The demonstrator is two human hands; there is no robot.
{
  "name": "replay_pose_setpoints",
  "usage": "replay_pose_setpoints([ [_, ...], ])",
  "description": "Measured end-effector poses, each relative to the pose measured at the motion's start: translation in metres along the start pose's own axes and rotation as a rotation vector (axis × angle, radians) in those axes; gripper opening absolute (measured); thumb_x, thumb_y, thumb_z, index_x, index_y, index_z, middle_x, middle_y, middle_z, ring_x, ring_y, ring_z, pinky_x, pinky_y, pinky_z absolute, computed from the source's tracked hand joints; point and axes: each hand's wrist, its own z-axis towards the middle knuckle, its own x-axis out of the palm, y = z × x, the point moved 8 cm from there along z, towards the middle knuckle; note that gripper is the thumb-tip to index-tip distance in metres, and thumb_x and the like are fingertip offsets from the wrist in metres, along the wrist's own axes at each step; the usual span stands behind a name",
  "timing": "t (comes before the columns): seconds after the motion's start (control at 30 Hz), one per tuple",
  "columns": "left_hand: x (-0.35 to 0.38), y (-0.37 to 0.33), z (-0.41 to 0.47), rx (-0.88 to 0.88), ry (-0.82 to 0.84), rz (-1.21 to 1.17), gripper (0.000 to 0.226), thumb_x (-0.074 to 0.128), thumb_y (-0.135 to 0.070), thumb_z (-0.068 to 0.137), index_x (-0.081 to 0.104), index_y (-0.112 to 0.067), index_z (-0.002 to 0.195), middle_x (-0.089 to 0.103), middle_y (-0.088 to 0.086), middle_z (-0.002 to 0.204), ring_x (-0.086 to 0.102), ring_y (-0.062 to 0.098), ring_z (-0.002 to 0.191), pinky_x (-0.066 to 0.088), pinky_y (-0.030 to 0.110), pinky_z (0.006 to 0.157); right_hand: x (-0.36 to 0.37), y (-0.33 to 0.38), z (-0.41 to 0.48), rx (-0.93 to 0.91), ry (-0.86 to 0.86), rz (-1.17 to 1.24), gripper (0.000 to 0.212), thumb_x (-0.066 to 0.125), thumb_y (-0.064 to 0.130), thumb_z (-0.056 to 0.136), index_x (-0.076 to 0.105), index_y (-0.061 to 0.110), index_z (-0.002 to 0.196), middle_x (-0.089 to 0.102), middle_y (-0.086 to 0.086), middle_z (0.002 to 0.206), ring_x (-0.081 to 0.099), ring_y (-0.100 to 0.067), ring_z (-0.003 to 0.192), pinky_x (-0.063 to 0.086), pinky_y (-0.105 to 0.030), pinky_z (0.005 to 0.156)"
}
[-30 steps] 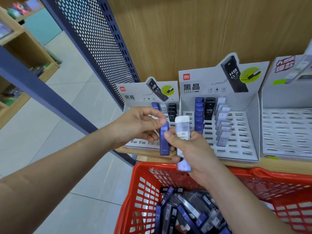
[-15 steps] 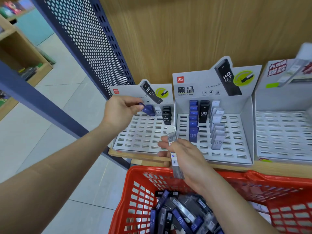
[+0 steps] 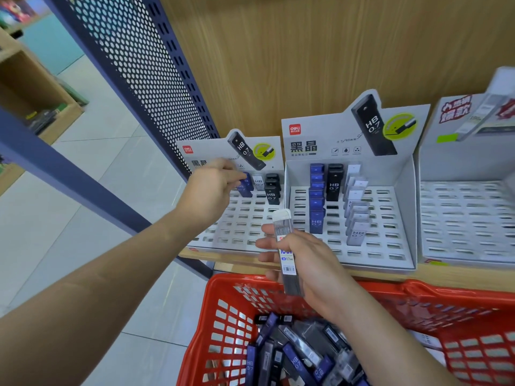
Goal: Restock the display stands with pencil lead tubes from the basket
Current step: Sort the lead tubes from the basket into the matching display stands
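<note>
Since a second ago the two hands have drawn apart: the left hand point(image 3: 207, 192) has carried its blue lead tube point(image 3: 245, 188) off to the back row of the left display stand point(image 3: 239, 222), where it now pinches the tube's top between thumb and fingertips, beside a white tube and a short column of black ones. Whether the blue tube sits fully in a slot I cannot tell. The right hand point(image 3: 310, 267) has dropped lower and hangs over the near rim of the red basket point(image 3: 223, 312), fingers curled round a clear lead tube point(image 3: 282, 229) with a white cap, held nearly upright with the cap on top. Loose lead tubes point(image 3: 289, 358), blue, black and clear, lie heaped in the basket under that wrist. On the middle display stand point(image 3: 390, 218) stand a blue column, two black tubes and a pale grey column. All the stands rest on a wooden shelf point(image 3: 446, 274)
</note>
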Motion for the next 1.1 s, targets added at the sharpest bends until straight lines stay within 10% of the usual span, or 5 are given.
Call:
replay_pose_setpoints([
  [0.37, -0.005, 0.001, 0.004, -0.270, 0.000, -0.052, 0.014, 0.061, -0.011, 0.089, 0.074, -0.014, 0.094, 0.065, -0.003, 0.090, 0.053, 0.008, 0.073, 0.037, 0.017, 0.073, 0.012, 0.010, -0.012, 0.006, 0.131, 0.055, 0.031, 0.047, -0.010, 0.095, 0.066, 0.006, 0.114, 0.068, -0.010, 0.089, 0.071, -0.022, 0.078, 0.062, -0.038, 0.076],
  [0.5, -0.012, -0.046, -0.015, -0.471, 0.390, -0.866, 0.019, 0.058, -0.024, 0.094, 0.071, -0.010, 0.099, 0.069, 0.000, 0.082, 0.058, 0.012, 0.068, 0.053, 0.023, 0.064, 0.015, 0.032, -0.032, -0.027, 0.186, 0.047, 0.027, 0.053, -0.008, 0.094, 0.062, 0.002, 0.118, 0.071, -0.011, 0.079, 0.071, -0.022, 0.069, 0.061, -0.031, 0.059],
  [0.6, -0.039, -0.097, -0.027, -0.288, 0.581, -0.870, 0.020, 0.064, -0.018, 0.089, 0.069, -0.008, 0.106, 0.069, -0.001, 0.081, 0.059, 0.012, 0.069, 0.051, 0.021, 0.062, 0.014, 0.054, -0.055, -0.035, 0.178, -0.031, 0.015, 0.053, -0.003, 0.092, 0.055, -0.002, 0.107, 0.063, -0.010, 0.066, 0.053, -0.016, 0.047, 0.038, -0.020, 0.036],
  [0.93, -0.143, -0.174, -0.040, -0.206, 0.190, -1.164, 0.016, 0.068, 0.005, 0.073, 0.072, -0.009, 0.079, 0.068, 0.006, 0.073, 0.066, 0.014, 0.066, 0.054, 0.021, 0.064, -0.008, 0.156, -0.175, -0.159, 0.332, -0.681, 0.012, 0.059, 0.016, 0.097, 0.065, 0.007, 0.102, 0.064, -0.002, 0.078, 0.058, -0.009, 0.069, 0.049, -0.022, 0.063],
  [1.1, -0.143, -0.237, -0.043, -0.261, 0.292, -1.361, 0.026, 0.065, -0.005, 0.072, 0.072, -0.001, 0.097, 0.071, 0.018, 0.094, 0.069, 0.024, 0.083, 0.058, 0.026, 0.077, -0.058, 0.210, -0.226, -0.513, -0.010, -1.095, 0.013, 0.075, 0.014, 0.086, 0.062, 0.018, 0.088, 0.049, 0.004, 0.061, 0.044, -0.014, 0.053, 0.037, -0.027, 0.050],
])
